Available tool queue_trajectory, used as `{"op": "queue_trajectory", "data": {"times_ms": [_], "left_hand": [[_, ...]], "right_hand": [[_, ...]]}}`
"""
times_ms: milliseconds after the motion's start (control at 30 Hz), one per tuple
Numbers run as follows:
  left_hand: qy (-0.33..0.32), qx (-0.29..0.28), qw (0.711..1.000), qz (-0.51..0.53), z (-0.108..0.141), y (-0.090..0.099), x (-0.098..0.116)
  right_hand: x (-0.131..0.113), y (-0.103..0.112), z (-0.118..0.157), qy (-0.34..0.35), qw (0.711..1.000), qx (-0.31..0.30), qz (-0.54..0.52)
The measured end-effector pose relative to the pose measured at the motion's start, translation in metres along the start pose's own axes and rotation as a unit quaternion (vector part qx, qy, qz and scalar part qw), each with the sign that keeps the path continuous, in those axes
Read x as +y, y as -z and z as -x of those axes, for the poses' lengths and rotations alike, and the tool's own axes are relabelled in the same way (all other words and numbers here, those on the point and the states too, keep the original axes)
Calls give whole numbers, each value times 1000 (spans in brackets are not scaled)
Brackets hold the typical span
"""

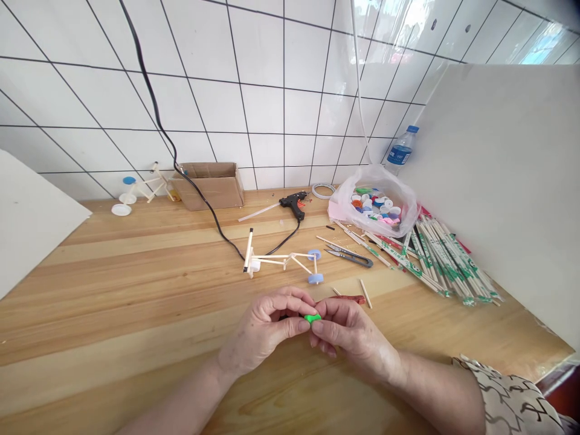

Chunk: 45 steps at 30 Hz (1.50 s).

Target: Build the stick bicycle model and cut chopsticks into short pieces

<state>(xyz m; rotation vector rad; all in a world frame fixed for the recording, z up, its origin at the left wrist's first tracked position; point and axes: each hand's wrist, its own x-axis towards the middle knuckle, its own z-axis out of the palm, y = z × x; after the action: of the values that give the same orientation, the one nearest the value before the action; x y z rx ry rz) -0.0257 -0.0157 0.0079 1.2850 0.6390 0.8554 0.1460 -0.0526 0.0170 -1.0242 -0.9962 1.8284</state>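
My right sleeve [510, 399] is loose cream fabric printed all over with dark, looping chain-like lines.

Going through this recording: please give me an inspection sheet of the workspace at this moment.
surface: wooden workbench, with sticks and tools spread across it.
job's things: green plastic piece between the hands; stick-and-cap model just beyond them.
clutter: plastic bag of bottle caps, wrapped chopsticks, hot glue gun, cardboard box.
grippers: left hand and right hand pinch the piece with their fingers.
cables: black cord runs down the wall and across the bench to the gun.
surroundings: white tiled wall, white board, water bottle.
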Motion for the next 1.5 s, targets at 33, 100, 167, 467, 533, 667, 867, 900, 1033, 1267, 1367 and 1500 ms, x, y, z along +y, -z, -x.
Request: {"op": "queue_trajectory", "data": {"times_ms": [33, 100, 167, 467, 533, 667, 867, 900, 1033, 1267, 1367, 1500], "left_hand": [[0, 2, 1000, 0, 0, 0, 0], [1, 4, 1000, -1, -1, 0, 0], [2, 2, 1000, -3, -1, 0, -1], [32, 7, 999, 32, -1, -1, -1], [48, 7, 996, 76, -2, -1, 0], [74, 18, 987, 144, -3, 0, 2], [98, -3, 979, 177, -2, -1, 4], [98, -4, 979, 177, -2, -1, 4], [101, -15, 980, 168, -2, -3, 4], [110, -3, 984, 143, 0, -4, 6], [108, 6, 985, 136, -1, -2, 6], [102, 19, 986, 129, -2, -2, 5]], "right_hand": [[0, 0, 0, 2, 1000, -1, 2], [-1, -1, 0, 3, 1000, 0, 7], [-1, -2, -1, -1, 1000, 8, 11], [-3, -4, -1, -1, 999, 29, 14], [-4, -3, -1, 12, 999, 29, 13], [-5, -2, -1, 57, 996, 62, 30], [-4, -1, 2, 78, 993, 52, 64], [-5, -2, 2, 75, 994, 49, 66], [-6, -3, 3, 65, 994, 46, 70], [-7, -5, 0, 49, 994, 67, 76], [-5, -3, -1, 50, 994, 69, 69], [-5, -2, -1, 59, 994, 64, 69]]}}
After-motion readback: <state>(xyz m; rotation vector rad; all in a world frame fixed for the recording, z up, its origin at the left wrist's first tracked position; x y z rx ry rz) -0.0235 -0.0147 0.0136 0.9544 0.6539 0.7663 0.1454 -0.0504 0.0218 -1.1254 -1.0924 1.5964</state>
